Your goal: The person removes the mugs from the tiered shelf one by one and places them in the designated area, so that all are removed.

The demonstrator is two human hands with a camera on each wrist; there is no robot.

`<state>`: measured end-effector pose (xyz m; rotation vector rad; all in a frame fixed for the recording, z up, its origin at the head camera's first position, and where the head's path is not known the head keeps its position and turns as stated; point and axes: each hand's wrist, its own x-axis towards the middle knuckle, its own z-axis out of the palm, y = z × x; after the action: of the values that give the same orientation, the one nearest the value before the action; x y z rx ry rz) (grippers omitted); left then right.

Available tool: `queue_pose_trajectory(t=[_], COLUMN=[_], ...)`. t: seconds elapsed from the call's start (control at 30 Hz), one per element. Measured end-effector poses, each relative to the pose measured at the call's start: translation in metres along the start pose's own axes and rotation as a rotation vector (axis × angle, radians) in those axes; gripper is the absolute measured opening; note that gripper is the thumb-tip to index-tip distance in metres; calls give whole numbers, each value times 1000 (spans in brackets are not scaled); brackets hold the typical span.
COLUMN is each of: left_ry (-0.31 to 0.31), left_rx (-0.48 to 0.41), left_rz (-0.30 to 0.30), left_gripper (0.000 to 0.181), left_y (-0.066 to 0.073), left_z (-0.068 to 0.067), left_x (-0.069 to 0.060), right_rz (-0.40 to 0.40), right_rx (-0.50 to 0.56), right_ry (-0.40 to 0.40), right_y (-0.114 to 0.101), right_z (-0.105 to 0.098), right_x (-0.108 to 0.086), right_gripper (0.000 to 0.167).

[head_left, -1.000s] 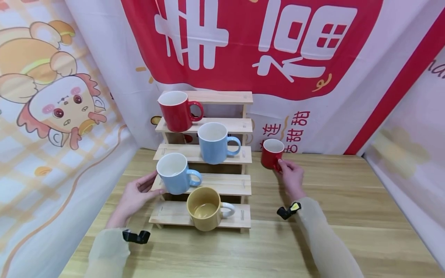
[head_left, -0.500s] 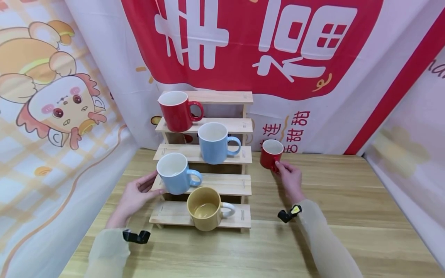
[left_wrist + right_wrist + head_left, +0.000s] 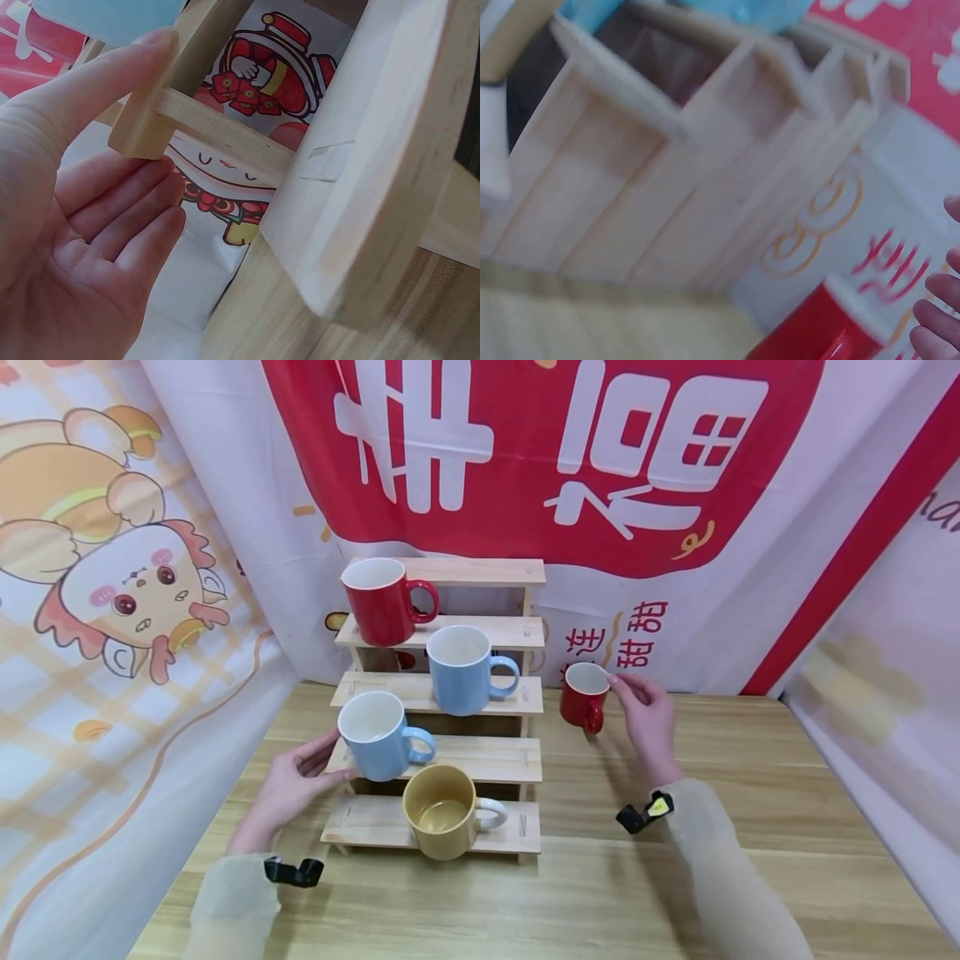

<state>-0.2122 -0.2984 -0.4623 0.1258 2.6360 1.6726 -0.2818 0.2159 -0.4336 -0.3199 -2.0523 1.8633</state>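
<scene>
At the left end of the wooden tiered rack [image 3: 498, 757], the left hand [image 3: 288, 789] grips a shelf beside a light blue mug [image 3: 378, 743]. In the left wrist view, the left hand [image 3: 90, 217] has its thumb on top of the shelf end and its fingers against the underside. A small red mug [image 3: 578, 706] stands upright on the table, right of the rack, its handle toward the front. The right hand [image 3: 651, 727] is open at the mug's right rim; whether it touches is unclear. In the right wrist view, fingertips [image 3: 939, 319] show apart from the red mug [image 3: 817, 330].
The rack also bears a large red mug [image 3: 382, 610] near the top left, another light blue mug [image 3: 459, 677] on a middle shelf, and a yellow mug [image 3: 442, 818] with a white handle on the lowest shelf. Printed cloth [image 3: 637, 527] hangs behind and at both sides.
The right hand has let go of the small mug's handle and moved right, to beside the rim. The mug shifted slightly left earlier. The left hand holds its place.
</scene>
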Motion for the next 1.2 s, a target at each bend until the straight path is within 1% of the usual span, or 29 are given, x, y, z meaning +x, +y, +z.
queue_pose_trajectory(t=[0.07, 0.17, 0.3, 0.4, 0.53, 0.67, 0.77, 0.87, 0.97, 1.2], left_ry=[2, 2, 2, 1, 1, 1, 2, 0, -2, -5], left_rx=[0, -1, -3, -5, -11, -17, -21, -25, -35, -29], left_rz=[0, 0, -2, -3, 5, 12, 16, 14, 8, 10], left_gripper=[87, 88, 88, 87, 87, 86, 85, 85, 85, 84], left_y=[0, -1, -1, -1, -1, -2, -2, -2, -1, 0], left_z=[0, 0, 0, 0, 0, 0, 0, -1, -1, 0], left_x=[0, 0, 1, 1, 1, 1, 1, 1, 1, 0], right_rz=[-40, -86, -109, -124, -162, -211, -223, -223, -220, -183], right_rx=[-4, -34, -57, -45, -51, -68, -71, -75, -81, -111], right_ry=[-27, -95, -215, -298, -376, -440, -490, -530, -562, -611], right_y=[-16, -39, -68, -89, -112, -128, -137, -147, -157, -180], right_z=[1, 4, 11, 21, 40, 60, 73, 88, 104, 141], right_x=[-1, -3, -10, -16, -24, -30, -32, -32, -27, -16], right_gripper=[54, 59, 60, 57, 53, 52, 53, 54, 55, 60])
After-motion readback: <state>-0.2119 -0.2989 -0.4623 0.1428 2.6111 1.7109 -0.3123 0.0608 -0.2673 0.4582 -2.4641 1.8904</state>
